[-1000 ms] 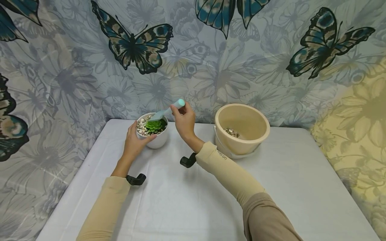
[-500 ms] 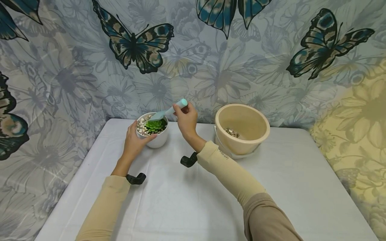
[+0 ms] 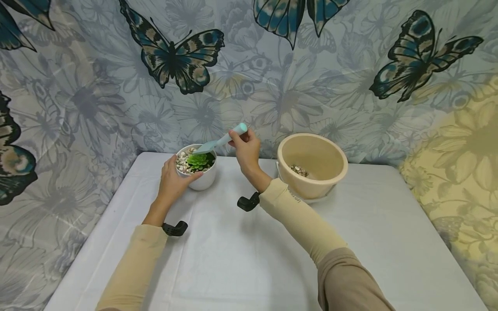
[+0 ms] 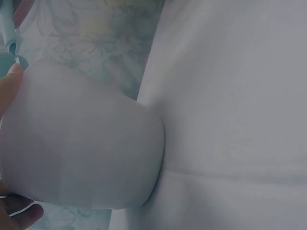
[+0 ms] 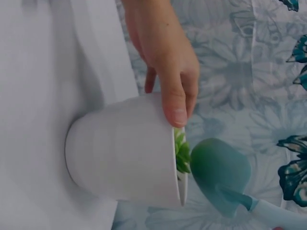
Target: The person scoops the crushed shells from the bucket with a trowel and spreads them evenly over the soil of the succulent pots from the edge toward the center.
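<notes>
Both hands sit mid-frame: left hand curled, thumb up, apparently gripping; right hand raised just right, fingers pinched shut, forearm angled to the lower right.

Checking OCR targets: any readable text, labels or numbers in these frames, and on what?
Right sleeve: small dark print near the cuff, too small and blurred to read.
White pot, cream bucket, teal scoop: no text visible.
</notes>
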`<state>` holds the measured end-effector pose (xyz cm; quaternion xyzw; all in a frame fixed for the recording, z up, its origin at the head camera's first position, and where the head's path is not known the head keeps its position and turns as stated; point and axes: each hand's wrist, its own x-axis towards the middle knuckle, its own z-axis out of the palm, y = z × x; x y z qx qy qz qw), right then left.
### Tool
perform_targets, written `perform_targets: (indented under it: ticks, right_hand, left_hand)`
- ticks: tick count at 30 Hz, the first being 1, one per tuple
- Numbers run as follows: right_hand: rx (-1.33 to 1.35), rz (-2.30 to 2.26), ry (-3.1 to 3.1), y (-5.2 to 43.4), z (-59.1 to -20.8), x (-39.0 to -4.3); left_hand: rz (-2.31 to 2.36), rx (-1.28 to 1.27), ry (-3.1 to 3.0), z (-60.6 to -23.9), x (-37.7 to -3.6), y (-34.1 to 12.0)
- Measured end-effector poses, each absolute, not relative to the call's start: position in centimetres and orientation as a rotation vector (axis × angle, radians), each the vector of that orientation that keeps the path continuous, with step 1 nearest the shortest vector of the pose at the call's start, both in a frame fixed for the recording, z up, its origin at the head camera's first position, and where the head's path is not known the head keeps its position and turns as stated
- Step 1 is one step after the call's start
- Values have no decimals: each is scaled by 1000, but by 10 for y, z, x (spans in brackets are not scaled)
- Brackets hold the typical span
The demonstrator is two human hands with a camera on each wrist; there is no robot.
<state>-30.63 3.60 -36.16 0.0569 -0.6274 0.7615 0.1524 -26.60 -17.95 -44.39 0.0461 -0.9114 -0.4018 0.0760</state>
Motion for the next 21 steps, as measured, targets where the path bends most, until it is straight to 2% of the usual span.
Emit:
perform_targets:
  ticks: [21]
  right_hand:
    - [174,2239,-1756,66,-353,-311]
  left_hand:
    - [-1187,121,-2771,-434,-267,-181]
